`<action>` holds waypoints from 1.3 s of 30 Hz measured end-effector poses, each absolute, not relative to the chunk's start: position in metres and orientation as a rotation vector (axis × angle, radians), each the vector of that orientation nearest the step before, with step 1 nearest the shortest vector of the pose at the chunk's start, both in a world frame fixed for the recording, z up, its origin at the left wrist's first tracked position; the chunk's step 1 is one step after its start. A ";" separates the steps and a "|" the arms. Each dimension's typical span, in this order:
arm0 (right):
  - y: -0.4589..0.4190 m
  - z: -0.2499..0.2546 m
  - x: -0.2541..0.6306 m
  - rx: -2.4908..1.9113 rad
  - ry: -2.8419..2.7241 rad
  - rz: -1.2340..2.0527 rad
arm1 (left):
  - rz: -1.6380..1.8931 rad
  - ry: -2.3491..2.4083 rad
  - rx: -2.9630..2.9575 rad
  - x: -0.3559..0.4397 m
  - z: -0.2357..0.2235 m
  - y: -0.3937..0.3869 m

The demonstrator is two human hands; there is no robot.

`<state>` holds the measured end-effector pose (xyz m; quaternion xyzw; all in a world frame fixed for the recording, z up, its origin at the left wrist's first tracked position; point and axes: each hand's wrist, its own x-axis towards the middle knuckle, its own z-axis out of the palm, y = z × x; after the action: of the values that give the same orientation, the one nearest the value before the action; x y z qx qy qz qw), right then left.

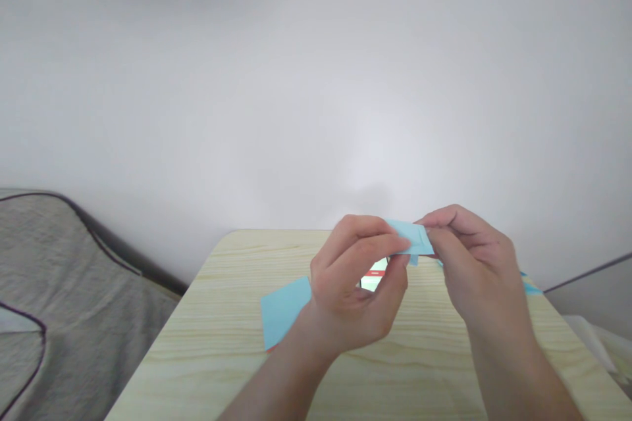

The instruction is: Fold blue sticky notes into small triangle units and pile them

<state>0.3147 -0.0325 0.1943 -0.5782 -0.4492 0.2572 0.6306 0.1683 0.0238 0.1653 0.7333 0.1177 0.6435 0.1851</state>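
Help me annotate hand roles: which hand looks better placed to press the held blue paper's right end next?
Probably the right hand: its thumb is already at the right end of the blue paper. The left hand pinches further left, so it seems better suited to steadying.

Seemingly home: piped grey fabric (113, 316), table (207, 316)

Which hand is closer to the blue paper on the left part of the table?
Left. The left hand is just right of the blue paper; the right hand is farther right, at the right end of the blue piece both hands hold.
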 end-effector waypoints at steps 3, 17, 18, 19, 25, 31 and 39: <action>-0.028 0.187 0.318 -1.246 -0.983 0.682 | 1.806 0.348 2.039 0.167 0.164 0.024; -0.024 0.182 0.331 -1.160 -1.002 0.964 | 1.764 0.340 2.033 0.166 0.164 0.025; -0.024 0.182 0.331 -1.166 -1.005 0.949 | 1.759 0.336 2.031 0.166 0.164 0.025; -0.024 0.181 0.331 -1.170 -1.009 0.936 | 1.756 0.335 2.027 0.166 0.164 0.026; -0.023 0.178 0.329 -1.180 -1.037 0.835 | 1.711 0.351 1.995 0.165 0.163 0.026; -0.034 0.189 0.322 -1.356 -1.108 0.654 | 1.615 0.362 1.824 0.163 0.161 0.025; -0.040 0.190 0.318 -1.369 -1.361 0.436 | 1.241 0.499 1.536 0.166 0.163 0.035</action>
<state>0.3179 -0.0399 0.1898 -0.5780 -0.5749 0.1842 0.5491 0.1662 0.0349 0.1628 0.6420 0.2087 0.5187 0.5246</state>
